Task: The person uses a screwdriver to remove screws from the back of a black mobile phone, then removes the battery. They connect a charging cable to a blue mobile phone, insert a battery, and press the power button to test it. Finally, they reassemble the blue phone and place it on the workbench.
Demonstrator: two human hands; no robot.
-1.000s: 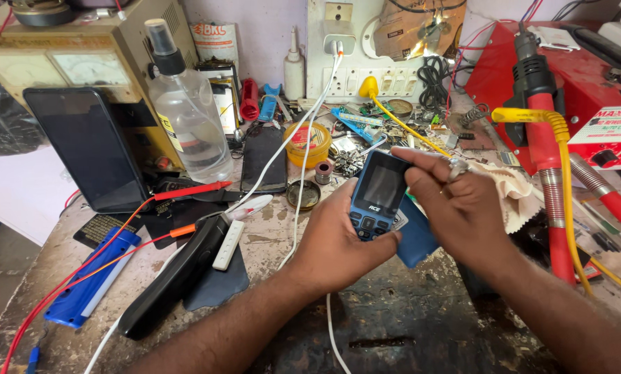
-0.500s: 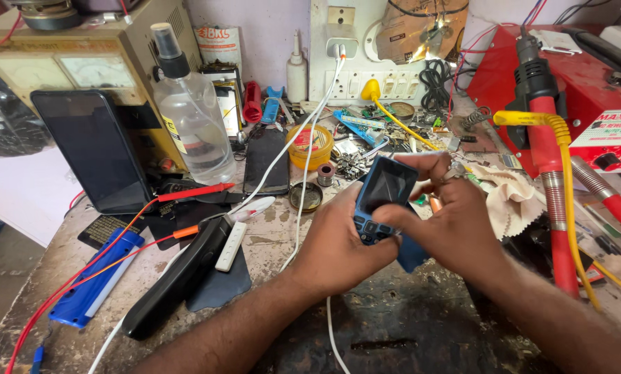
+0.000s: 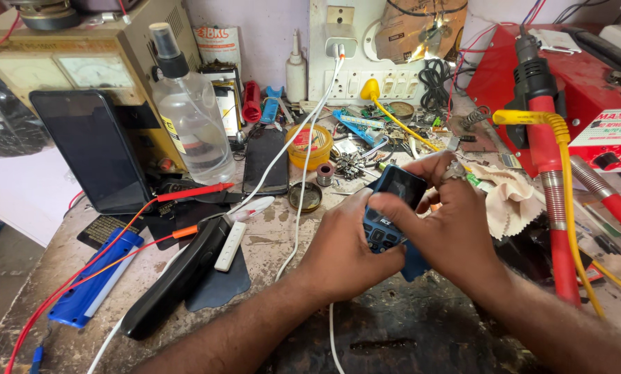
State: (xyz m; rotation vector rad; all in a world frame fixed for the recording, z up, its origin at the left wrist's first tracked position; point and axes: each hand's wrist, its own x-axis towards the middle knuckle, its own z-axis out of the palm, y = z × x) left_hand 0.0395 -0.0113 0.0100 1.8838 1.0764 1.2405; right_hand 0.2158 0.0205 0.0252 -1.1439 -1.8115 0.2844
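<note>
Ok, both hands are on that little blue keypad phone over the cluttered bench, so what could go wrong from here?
The keypad phone is held in the air by the left hand and right hand alone; a slip could drop it onto the bench. The white cable runs right beside the left wrist and might snag. The red hot-air tool stands close to the right forearm; a sideways elbow move could knock it.

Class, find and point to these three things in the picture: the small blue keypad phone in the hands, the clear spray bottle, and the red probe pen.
blue keypad phone [image 3: 392, 208], head view, on its dark screen.
clear spray bottle [image 3: 194, 128], head view, on its clear body.
red probe pen [image 3: 189, 193], head view, mid-shaft.
</note>
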